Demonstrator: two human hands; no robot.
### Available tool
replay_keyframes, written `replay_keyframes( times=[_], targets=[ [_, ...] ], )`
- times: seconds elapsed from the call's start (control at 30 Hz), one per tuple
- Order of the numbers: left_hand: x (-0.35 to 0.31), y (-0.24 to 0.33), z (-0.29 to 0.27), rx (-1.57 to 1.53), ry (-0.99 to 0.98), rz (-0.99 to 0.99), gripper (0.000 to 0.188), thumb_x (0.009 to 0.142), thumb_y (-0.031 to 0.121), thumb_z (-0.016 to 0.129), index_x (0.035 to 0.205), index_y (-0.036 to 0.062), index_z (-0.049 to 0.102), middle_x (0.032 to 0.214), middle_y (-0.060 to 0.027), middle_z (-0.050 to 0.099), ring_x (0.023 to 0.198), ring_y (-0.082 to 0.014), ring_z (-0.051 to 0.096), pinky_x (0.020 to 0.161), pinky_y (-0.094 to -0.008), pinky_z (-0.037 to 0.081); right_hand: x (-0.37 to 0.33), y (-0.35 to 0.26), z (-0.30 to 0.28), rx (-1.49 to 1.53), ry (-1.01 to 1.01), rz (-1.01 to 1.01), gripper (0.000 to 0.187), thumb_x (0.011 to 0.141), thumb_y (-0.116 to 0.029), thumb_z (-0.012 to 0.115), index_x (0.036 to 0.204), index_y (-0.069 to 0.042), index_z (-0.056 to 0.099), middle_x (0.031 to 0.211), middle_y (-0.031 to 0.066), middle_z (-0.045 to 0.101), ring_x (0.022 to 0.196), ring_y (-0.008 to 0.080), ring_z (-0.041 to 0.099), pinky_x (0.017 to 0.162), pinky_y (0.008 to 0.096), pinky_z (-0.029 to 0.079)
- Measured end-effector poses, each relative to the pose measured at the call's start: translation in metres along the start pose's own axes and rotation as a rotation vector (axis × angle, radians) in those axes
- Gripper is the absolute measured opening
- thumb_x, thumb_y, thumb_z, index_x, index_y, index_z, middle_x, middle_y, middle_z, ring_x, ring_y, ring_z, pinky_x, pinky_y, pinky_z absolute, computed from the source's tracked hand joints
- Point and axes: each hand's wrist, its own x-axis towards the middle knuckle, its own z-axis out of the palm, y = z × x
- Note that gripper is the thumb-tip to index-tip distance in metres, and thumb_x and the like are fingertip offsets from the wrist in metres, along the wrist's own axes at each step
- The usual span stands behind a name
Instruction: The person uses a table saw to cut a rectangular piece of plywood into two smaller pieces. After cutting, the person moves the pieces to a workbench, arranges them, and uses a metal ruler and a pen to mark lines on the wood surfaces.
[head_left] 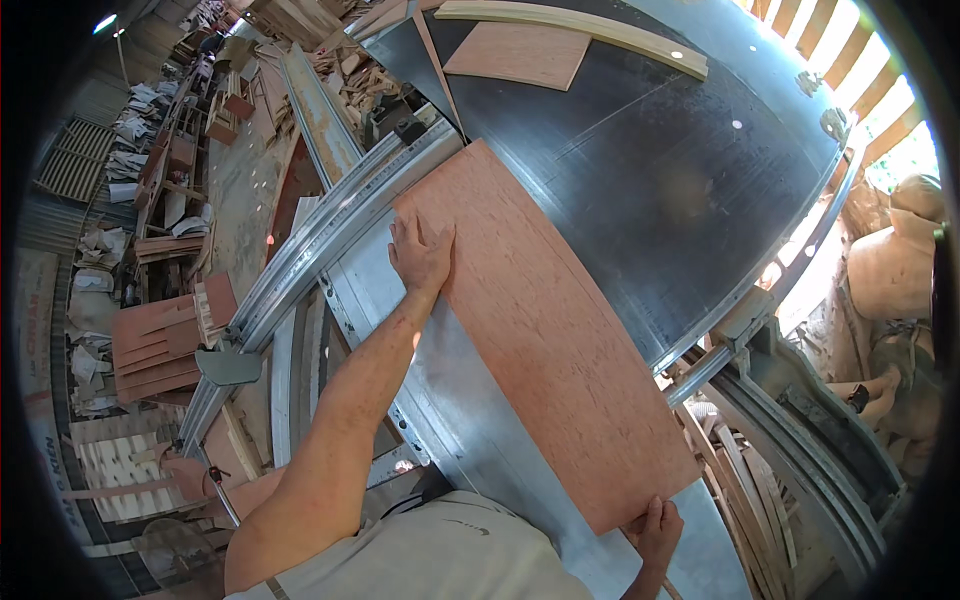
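Observation:
A long reddish-brown plywood panel (550, 330) lies aslant across the metal table of a sliding table saw. Its far end rests near the aluminium fence (330, 240). My left hand (420, 255) lies spread on the panel's left edge near that far end, fingers apart and thumb on the board's face. At the near right corner, my right hand (655, 530) is closed on the panel's near edge with curled fingers, part of them hidden under the board. The saw blade cannot be seen.
A small plywood offcut (518, 55) and a long pale wood strip (580, 30) lie on the dark tabletop (690, 180). Wood strips (755, 480) stand below on the right beside a metal rail (790, 450). Stacked boards (160, 345) sit at left. Another person's arm (875, 400) shows at far right.

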Motion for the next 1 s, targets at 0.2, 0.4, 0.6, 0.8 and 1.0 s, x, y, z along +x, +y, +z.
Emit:
replay_keyframes(
  times=[0.2,0.4,0.6,0.8,1.0],
  targets=[
    [0.000,0.011,-0.010,-0.024,-0.065,0.016,0.085,0.083,0.055,0.065,0.146,0.0036,0.041,0.157,-0.0240,0.025,0.150,-0.0328,0.015,0.119,-0.0503,0.008,0.003,0.009,0.000,0.178,-0.022,0.062,0.038,0.103,-0.028,0.049,0.078,0.000,0.056,0.056,0.0078,0.061,0.044,0.0125,0.056,0.041,0.0262,0.044],
    [0.007,-0.005,0.000,0.003,-0.004,0.071,0.083,0.082,0.053,0.067,0.143,0.0022,0.044,0.155,-0.0212,0.030,0.148,-0.0324,0.021,0.118,-0.0508,0.011,0.008,0.007,0.002,0.249,0.024,0.111,0.040,0.103,-0.029,0.048,0.077,0.000,0.055,0.056,0.0070,0.060,0.044,0.0126,0.056,0.041,0.0260,0.044],
    [0.034,-0.079,0.016,0.050,0.095,0.435,0.062,0.096,0.037,0.060,0.137,-0.0080,0.048,0.142,-0.0235,0.048,0.129,-0.0373,0.048,0.114,-0.0402,0.033,0.020,-0.001,-0.011,-0.062,-0.008,-0.067,0.032,0.097,-0.021,0.052,0.073,-0.001,0.059,0.059,0.0120,0.061,0.053,0.0249,0.062,0.051,0.0361,0.047],
    [0.012,-0.004,-0.001,-0.245,-0.094,0.285,0.068,0.092,0.036,0.068,0.141,-0.0039,0.043,0.134,-0.0221,0.055,0.118,-0.0280,0.056,0.096,-0.0350,0.046,0.019,-0.004,-0.021,0.261,-0.099,0.127,0.037,0.099,-0.025,0.055,0.072,0.000,0.056,0.055,0.0091,0.059,0.046,0.0170,0.058,0.046,0.0318,0.047],
    [0.015,-0.003,-0.004,-0.380,-0.138,0.205,0.066,0.095,0.036,0.065,0.143,-0.0031,0.041,0.134,-0.0195,0.054,0.111,-0.0244,0.058,0.093,-0.0326,0.048,0.019,-0.001,-0.028,0.228,-0.170,0.074,0.039,0.100,-0.028,0.054,0.072,0.000,0.054,0.058,0.0132,0.060,0.050,0.0250,0.061,0.050,0.0366,0.049]
  ],
)
